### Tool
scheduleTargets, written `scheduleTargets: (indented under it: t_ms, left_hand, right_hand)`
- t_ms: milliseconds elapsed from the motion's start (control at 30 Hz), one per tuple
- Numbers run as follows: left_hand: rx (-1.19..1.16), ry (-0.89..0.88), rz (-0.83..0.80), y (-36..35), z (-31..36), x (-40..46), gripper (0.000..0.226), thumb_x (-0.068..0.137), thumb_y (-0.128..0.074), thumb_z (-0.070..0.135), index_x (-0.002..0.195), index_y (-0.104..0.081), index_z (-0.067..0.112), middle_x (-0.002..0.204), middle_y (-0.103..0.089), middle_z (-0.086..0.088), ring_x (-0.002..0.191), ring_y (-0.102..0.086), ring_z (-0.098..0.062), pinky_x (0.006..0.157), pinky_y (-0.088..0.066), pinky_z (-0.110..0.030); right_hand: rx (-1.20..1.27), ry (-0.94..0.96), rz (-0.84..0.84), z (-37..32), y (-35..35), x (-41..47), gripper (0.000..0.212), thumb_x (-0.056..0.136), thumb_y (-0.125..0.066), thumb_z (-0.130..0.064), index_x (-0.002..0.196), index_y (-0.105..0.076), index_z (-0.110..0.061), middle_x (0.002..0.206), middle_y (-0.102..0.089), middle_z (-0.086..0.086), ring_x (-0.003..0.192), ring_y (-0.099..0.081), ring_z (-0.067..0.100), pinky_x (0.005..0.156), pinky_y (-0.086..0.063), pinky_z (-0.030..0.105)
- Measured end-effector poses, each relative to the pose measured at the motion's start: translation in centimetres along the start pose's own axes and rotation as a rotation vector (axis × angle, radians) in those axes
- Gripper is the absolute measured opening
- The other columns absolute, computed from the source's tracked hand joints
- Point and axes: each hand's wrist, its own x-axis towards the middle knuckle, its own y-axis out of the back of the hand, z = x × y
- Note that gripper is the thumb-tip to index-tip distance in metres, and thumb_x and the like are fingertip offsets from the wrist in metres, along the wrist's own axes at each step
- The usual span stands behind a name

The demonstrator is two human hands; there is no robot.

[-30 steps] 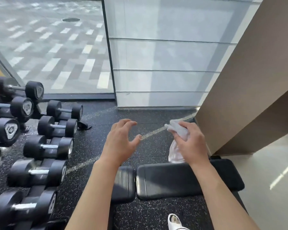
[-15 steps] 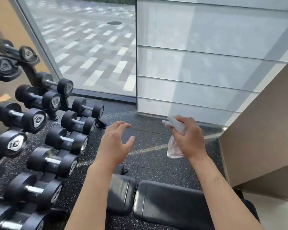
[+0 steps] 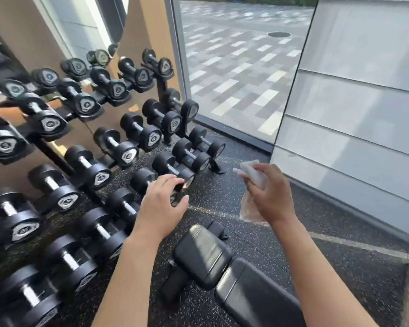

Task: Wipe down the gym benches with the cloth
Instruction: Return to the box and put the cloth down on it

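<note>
A black padded gym bench (image 3: 250,296) lies low in the view, its small pad (image 3: 202,256) nearer the dumbbells and its long pad running to the bottom right. My right hand (image 3: 273,194) is held in the air above and beyond the bench, closed on a crumpled white cloth (image 3: 253,175) that sticks out above the fingers and hangs below the palm. My left hand (image 3: 162,204) hovers to the left of it, empty, fingers spread and curled. Neither hand touches the bench.
A tiered rack of black dumbbells (image 3: 85,161) fills the left side, backed by a mirror. Ahead is a floor-to-ceiling window (image 3: 241,67) onto paving, with a frosted glass panel (image 3: 354,102) to its right. The floor (image 3: 328,263) is dark speckled rubber.
The view has swung left and up, bringing more of the dumbbell rack and mirror in and pushing the bench to the bottom right. Both hands keep their poses; the cloth stays in my right hand.
</note>
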Motion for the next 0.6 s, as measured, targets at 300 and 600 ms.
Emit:
scheduleTargets:
  t_ms: [300, 600]
  left_hand:
    - [0.055, 0.222, 0.190, 10.8, -9.6, -11.3, 0.042, 0.093, -0.075, 0.029, 0.133, -0.067, 0.024, 0.140, -0.057, 0.009, 0.130, -0.048, -0.016, 0.115, -0.040, -0.033]
    - [0.100, 0.389, 0.333, 23.6, -23.0, -26.4, 0.041, 0.091, -0.073, 0.030, 0.131, -0.068, 0.023, 0.139, -0.060, 0.006, 0.131, -0.052, -0.021, 0.117, -0.042, -0.041]
  right_hand:
    - [0.060, 0.183, -0.211, -12.0, -10.6, -5.5, 0.039, 0.088, -0.084, -0.022, 0.125, -0.070, -0.018, 0.116, -0.067, -0.006, 0.102, -0.065, 0.015, 0.093, -0.058, 0.046]
    - [0.113, 0.321, -0.409, -26.7, -25.0, -17.7, 0.040, 0.088, -0.084, -0.026, 0.124, -0.071, -0.015, 0.121, -0.066, -0.003, 0.107, -0.063, 0.016, 0.087, -0.043, 0.027]
